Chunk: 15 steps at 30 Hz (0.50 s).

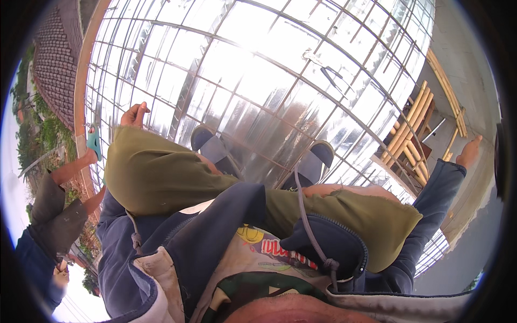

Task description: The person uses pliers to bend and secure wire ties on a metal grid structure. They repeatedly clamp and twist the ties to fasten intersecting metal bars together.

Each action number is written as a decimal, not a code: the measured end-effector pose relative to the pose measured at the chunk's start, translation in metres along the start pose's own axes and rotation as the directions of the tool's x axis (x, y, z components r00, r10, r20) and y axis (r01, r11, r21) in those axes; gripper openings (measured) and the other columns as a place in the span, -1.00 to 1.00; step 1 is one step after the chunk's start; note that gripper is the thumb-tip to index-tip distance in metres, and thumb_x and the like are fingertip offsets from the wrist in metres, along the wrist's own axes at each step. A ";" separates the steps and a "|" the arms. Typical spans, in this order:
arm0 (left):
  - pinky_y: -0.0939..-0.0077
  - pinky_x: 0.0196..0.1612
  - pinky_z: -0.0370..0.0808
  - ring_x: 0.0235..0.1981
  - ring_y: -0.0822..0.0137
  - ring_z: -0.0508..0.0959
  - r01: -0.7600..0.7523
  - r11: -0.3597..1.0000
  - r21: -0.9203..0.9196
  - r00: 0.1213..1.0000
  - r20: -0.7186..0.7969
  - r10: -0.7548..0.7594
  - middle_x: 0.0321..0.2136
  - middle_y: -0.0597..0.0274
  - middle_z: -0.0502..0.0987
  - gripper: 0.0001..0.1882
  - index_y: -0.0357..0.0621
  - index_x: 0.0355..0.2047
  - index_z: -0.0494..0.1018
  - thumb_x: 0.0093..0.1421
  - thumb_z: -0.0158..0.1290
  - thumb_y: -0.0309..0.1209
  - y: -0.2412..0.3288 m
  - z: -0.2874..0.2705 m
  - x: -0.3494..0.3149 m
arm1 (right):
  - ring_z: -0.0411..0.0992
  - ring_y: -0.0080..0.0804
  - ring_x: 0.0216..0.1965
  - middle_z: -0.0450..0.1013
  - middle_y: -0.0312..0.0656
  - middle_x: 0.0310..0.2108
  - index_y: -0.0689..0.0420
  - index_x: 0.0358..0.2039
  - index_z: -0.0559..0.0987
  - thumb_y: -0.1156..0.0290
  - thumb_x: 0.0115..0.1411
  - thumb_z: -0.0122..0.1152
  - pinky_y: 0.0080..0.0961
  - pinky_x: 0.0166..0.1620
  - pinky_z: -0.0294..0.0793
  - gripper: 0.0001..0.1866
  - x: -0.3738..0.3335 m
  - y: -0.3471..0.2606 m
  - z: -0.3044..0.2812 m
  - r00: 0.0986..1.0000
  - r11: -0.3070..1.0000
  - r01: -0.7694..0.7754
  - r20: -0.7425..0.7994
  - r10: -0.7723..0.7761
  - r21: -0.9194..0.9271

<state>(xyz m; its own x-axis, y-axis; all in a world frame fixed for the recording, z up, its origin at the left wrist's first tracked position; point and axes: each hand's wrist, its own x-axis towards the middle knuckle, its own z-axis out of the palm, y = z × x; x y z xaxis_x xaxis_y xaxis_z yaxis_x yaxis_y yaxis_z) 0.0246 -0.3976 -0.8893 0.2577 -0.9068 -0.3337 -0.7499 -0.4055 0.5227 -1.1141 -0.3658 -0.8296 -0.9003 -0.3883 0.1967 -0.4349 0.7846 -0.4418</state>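
One head-worn fisheye looks steeply down, close over the wearer's knees (edges bending) onto the metal grid (269, 81).

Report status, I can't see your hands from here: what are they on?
Left hand bare, down at the metal grid, fingers curled. Right hand out by the bamboo poles, holding nothing visible. Another person's legs at left.

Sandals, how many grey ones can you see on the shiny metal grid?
2. One grey sandal is on the person's foot left of centre on the shiny metal grid; the other grey sandal is right of centre. A co-worker's teal sandal shows at the left edge.
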 end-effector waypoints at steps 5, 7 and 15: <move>0.48 -0.02 0.54 -0.20 0.46 0.61 0.176 0.983 0.053 0.984 0.017 -0.177 -0.22 0.30 0.67 -0.74 -0.16 0.03 0.63 0.55 0.09 -0.26 0.022 0.015 -0.047 | 0.00 -0.68 -0.59 0.12 -0.50 -0.56 0.14 0.15 0.60 0.11 0.63 -0.08 -0.56 -0.52 0.05 -0.58 -0.098 -0.029 0.021 0.943 0.618 -0.281 0.330 0.037 0.734; 0.47 -0.02 0.54 -0.20 0.45 0.61 0.192 0.979 0.063 0.980 0.030 -0.195 -0.21 0.29 0.67 -0.74 -0.16 0.03 0.63 0.54 0.09 -0.27 0.017 0.022 -0.055 | -0.01 -0.70 -0.58 0.09 -0.52 -0.57 0.16 0.19 0.59 0.16 0.65 -0.09 -0.60 -0.52 0.04 -0.59 -0.144 -0.073 0.014 0.948 0.545 -0.252 0.317 -0.026 0.799; 0.44 -0.01 0.56 -0.19 0.40 0.63 0.203 0.969 0.141 0.976 0.053 -0.212 -0.19 0.24 0.68 -0.76 -0.17 0.04 0.62 0.53 0.10 -0.31 -0.019 0.040 -0.081 | 0.07 -0.70 -0.52 0.19 -0.45 -0.55 0.20 0.15 0.61 0.20 0.65 -0.08 -0.56 -0.45 0.09 -0.60 -0.276 -0.194 0.034 0.733 0.694 0.228 0.348 -0.584 0.683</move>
<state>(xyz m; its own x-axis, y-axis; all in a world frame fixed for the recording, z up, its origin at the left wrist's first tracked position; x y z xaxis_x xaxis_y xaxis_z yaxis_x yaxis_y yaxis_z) -0.0069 -0.3122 -0.9038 0.3782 -0.7930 -0.4776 -0.7603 -0.5604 0.3285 -0.7806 -0.4269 -0.8283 -0.3997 -0.9114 0.0973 -0.4957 0.1257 -0.8593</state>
